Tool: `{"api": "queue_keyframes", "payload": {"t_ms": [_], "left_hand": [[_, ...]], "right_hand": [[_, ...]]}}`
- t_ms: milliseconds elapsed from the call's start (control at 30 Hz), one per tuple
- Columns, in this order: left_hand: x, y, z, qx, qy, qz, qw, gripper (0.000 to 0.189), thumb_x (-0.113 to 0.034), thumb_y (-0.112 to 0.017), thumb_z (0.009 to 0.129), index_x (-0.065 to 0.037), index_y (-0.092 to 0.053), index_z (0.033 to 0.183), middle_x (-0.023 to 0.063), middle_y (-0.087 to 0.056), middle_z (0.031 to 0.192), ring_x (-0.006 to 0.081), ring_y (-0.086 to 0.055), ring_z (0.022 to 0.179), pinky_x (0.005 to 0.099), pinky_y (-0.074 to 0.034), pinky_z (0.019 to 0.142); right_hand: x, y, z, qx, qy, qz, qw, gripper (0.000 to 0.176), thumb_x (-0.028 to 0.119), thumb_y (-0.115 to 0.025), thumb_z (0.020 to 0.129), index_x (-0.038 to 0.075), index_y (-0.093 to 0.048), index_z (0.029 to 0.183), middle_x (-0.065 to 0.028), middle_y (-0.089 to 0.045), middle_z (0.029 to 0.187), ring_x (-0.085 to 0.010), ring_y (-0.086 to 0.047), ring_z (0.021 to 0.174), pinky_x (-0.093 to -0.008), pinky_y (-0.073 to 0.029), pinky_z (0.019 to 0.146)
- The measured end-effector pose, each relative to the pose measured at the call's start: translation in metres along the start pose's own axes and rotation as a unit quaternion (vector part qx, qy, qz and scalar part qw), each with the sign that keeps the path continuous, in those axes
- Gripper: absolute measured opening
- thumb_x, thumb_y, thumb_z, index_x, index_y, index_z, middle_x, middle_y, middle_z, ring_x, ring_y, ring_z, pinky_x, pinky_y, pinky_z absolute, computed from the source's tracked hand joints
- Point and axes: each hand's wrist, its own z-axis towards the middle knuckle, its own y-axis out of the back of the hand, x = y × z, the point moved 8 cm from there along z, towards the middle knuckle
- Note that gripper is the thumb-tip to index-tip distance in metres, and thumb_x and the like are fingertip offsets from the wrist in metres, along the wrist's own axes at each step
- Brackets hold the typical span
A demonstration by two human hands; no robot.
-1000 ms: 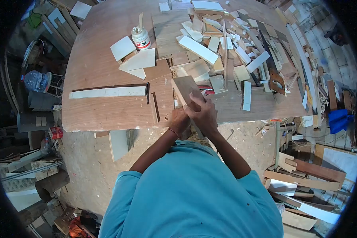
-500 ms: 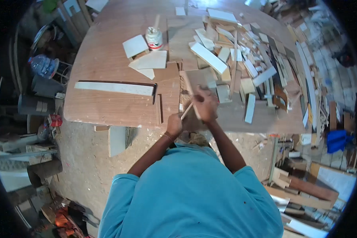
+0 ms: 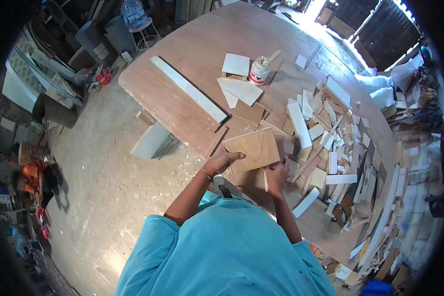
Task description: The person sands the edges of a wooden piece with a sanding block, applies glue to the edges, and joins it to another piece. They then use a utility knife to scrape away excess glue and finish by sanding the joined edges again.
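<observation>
My left hand (image 3: 223, 163) grips the left edge of a small plywood panel (image 3: 253, 150), its thumb lying on the upper face. The panel is tilted so its broad brown face shows above the table's near edge. At the panel's lower right corner, my right hand (image 3: 278, 175) is closed with its fingers close against the edge. A thin pale wooden stick (image 3: 266, 180) points down from that hand toward me; part of it is hidden. Beyond the panel stand a white glue jar (image 3: 259, 72) with a flat stick in it and some pale offcuts (image 3: 247, 90).
A long white strip (image 3: 190, 89) lies on the wooden table (image 3: 182, 42) at left. Scrap pieces (image 3: 325, 133) are heaped at right, with a handsaw (image 3: 342, 212) near them. Another person (image 3: 34, 182) is on the floor side at far left.
My view has swung to the right. The panel, seen edge-on before, now turns its broad face up. My left hand has gone to its left edge, my right hand to its lower right.
</observation>
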Motion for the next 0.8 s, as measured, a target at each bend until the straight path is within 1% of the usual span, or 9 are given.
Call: {"api": "queue_keyframes", "payload": {"t_ms": [100, 167, 233, 300, 333, 433, 533, 700, 800], "left_hand": [[0.0, 0.002, -0.004, 0.018, -0.045, 0.023, 0.999, 0.03, 0.001, -0.059, 0.074, 0.006, -0.053, 0.103, 0.0091, -0.059, 0.099, 0.0166, -0.058, 0.089, 0.0281, -0.046, 0.083], [-0.005, -0.001, -0.007, 0.016, -0.088, -0.009, 0.996, 0.029, 0.003, -0.057, 0.073, 0.005, -0.052, 0.102, 0.0088, -0.06, 0.093, 0.0166, -0.058, 0.086, 0.0284, -0.047, 0.079], [0.004, 0.012, -0.014, -0.031, -0.072, -0.016, 0.997, 0.029, 0.004, -0.057, 0.072, 0.004, -0.053, 0.101, 0.0081, -0.06, 0.091, 0.0164, -0.059, 0.083, 0.0279, -0.048, 0.075], [0.006, 0.008, -0.018, -0.053, -0.085, -0.012, 0.995, 0.027, 0.001, -0.057, 0.073, 0.004, -0.053, 0.099, 0.0074, -0.059, 0.091, 0.0162, -0.059, 0.084, 0.028, -0.048, 0.077], [0.008, 0.01, -0.018, -0.07, -0.095, -0.049, 0.992, 0.029, -0.002, -0.058, 0.074, 0.004, -0.052, 0.102, 0.0085, -0.059, 0.095, 0.0168, -0.058, 0.087, 0.0293, -0.047, 0.079], [-0.004, -0.002, -0.032, -0.11, -0.139, 0.001, 0.984, 0.045, -0.031, -0.053, 0.084, 0.005, -0.05, 0.111, 0.0121, -0.058, 0.106, 0.0199, -0.055, 0.097, 0.0334, -0.042, 0.088], [0.006, 0.013, -0.023, -0.042, -0.098, -0.229, 0.968, 0.081, -0.071, -0.029, 0.078, -0.004, -0.046, 0.12, 0.0138, -0.052, 0.118, 0.0224, -0.051, 0.108, 0.0351, -0.036, 0.095], [-0.025, 0.002, -0.043, -0.062, -0.132, -0.108, 0.983, 0.07, -0.062, -0.038, 0.082, -0.002, -0.051, 0.114, 0.0132, -0.057, 0.11, 0.0223, -0.054, 0.102, 0.0328, -0.039, 0.09], [-0.043, -0.005, -0.043, -0.148, -0.15, 0.29, 0.933, 0.047, -0.029, -0.065, 0.078, 0.002, -0.053, 0.111, 0.0105, -0.06, 0.103, 0.0161, -0.056, 0.093, 0.0275, -0.044, 0.081]], "right_hand": [[-0.02, -0.008, 0.003, 0.032, 0.023, -0.026, 0.999, 0.055, 0.03, -0.067, 0.069, 0.019, -0.051, 0.12, -0.0187, -0.039, 0.128, -0.0372, -0.037, 0.116, -0.0482, -0.032, 0.095], [-0.023, -0.009, 0.017, -0.03, 0.143, 0.088, 0.985, 0.051, 0.03, -0.063, 0.073, 0.015, -0.051, 0.12, -0.0201, -0.048, 0.119, -0.0361, -0.048, 0.107, -0.0439, -0.038, 0.089], [-0.012, 0.013, 0.022, 0.019, 0.091, 0.283, 0.954, 0.044, 0.03, -0.06, 0.078, 0.009, -0.053, 0.117, -0.0171, -0.056, 0.109, -0.0297, -0.056, 0.096, -0.0381, -0.044, 0.082], [0.029, 0.036, 0.005, 0.22, -0.117, 0.621, 0.743, 0.034, 0.023, -0.054, 0.086, -0.001, -0.053, 0.11, -0.0108, -0.057, 0.108, -0.0217, -0.057, 0.095, -0.0353, -0.046, 0.079], [0.035, 0.028, 0.008, 0.268, -0.1, 0.643, 0.71, 0.024, 0.015, -0.055, 0.085, 0.002, -0.055, 0.104, -0.0064, -0.059, 0.099, -0.0173, -0.058, 0.089, -0.0321, -0.048, 0.074], [0.049, 0.02, 0.015, 0.3, 0.046, 0.558, 0.772, 0.015, 0.017, -0.056, 0.083, 0.003, -0.059, 0.09, -0.0007, -0.058, 0.082, -0.009, -0.055, 0.075, -0.0224, -0.044, 0.062], [0.054, 0.02, 0.014, 0.297, 0.023, 0.592, 0.749, 0.01, 0.014, -0.058, 0.082, 0.004, -0.058, 0.084, 0.0026, -0.054, 0.074, -0.0054, -0.05, 0.068, -0.0199, -0.042, 0.059], [0.056, 0.024, 0.019, 0.298, 0.041, 0.581, 0.757, 0.011, 0.013, -0.059, 0.081, 0.002, -0.06, 0.08, 0.0028, -0.054, 0.072, -0.0055, -0.049, 0.066, -0.0207, -0.041, 0.06], [0.06, 0.016, 0.033, 0.299, 0.136, 0.497, 0.803, 0.015, 0.014, -0.06, 0.08, -0.001, -0.061, 0.083, 0.0026, -0.054, 0.074, -0.0056, -0.047, 0.067, -0.0217, -0.04, 0.061]]}}
